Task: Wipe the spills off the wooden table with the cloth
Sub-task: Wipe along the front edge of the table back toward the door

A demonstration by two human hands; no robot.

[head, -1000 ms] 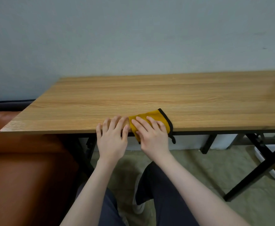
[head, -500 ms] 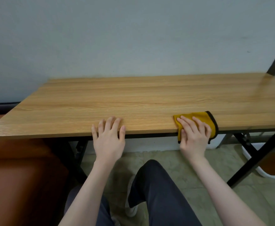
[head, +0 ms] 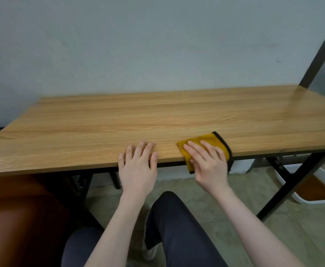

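Yellow cloth point(head: 210, 143), black-edged, unlabelled, at table point(head: 157, 116) front edge; right hand point(head: 208, 164) flat-fingered pressing it; left hand point(head: 138, 166) flat, empty, on table

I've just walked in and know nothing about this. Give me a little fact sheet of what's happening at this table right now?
Surface: light wooden table on black metal legs
Tool: mustard-yellow cloth with black trim, at the near edge, partly hanging over it
Right hand: straight fingers pressing the cloth down
Left hand: fingers resting flat on the table edge, apart from the cloth
Spills: none clearly visible
Underneath: white tray on the floor
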